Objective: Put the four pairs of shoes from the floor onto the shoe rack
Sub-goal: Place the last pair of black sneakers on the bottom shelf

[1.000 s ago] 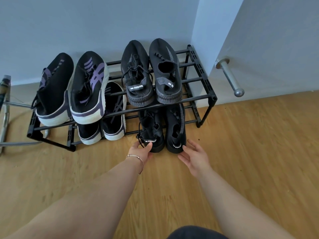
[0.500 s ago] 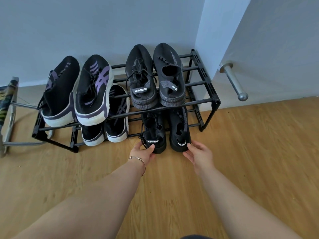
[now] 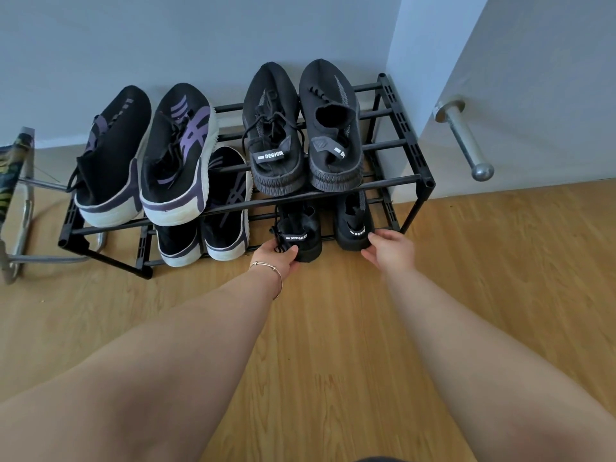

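Note:
A black two-tier shoe rack [image 3: 415, 181] stands against the wall. Its top tier carries a black-and-purple pair [image 3: 146, 158] on the left and an all-black pair [image 3: 301, 128] on the right. On the bottom tier a second black-and-purple pair [image 3: 213, 225] sits left, and two black shoes sit right. My left hand [image 3: 278, 260] grips the heel of the left black shoe [image 3: 300, 233]. My right hand [image 3: 388, 250] touches the heel of the right black shoe [image 3: 353, 225], fingers spread against it.
A white door with a metal handle [image 3: 466, 141] stands just right of the rack. A chrome-framed chair [image 3: 20, 208] is at the far left. Wooden floor [image 3: 333, 345] spreads in front of the rack.
The two lower black shoes have slid further back under the top tier and apart from each other, the right one toward the rack's right end. Both hands followed the heels.

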`<state>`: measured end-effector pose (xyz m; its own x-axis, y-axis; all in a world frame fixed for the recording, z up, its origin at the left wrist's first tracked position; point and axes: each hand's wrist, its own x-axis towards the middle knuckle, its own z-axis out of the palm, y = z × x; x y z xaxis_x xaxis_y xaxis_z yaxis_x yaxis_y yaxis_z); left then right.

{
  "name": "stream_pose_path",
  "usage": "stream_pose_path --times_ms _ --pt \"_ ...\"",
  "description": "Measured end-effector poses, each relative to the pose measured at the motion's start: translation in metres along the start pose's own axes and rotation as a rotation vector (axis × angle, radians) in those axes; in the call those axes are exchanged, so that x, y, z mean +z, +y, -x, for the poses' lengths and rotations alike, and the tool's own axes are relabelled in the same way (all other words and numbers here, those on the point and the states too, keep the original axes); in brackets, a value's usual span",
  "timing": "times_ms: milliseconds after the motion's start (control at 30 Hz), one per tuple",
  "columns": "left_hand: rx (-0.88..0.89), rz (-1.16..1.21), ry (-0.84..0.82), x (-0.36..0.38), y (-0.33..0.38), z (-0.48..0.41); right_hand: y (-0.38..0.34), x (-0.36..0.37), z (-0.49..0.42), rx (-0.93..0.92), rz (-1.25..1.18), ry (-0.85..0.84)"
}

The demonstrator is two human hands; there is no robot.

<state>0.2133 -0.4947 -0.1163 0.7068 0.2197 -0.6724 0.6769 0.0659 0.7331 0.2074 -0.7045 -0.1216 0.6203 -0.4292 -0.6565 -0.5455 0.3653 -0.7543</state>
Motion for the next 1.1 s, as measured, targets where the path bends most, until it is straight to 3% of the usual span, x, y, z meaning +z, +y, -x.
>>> stream_pose_path --times_ms 767,900,1100 --pt "-0.013 -0.204 0.019 0.009 0.025 -0.023 -0.005 0.025 -0.015 -0.056 0.150 0.052" --pt "0.017 -0.381 0.005 0.007 0.029 -0.018 -0.007 0.021 -0.010 -0.181 0.420 -0.007" --pt "0.149 -0.878 -0.055 0.002 0.034 -0.003 -0.011 0.015 0.008 -0.438 0.979 -0.107"
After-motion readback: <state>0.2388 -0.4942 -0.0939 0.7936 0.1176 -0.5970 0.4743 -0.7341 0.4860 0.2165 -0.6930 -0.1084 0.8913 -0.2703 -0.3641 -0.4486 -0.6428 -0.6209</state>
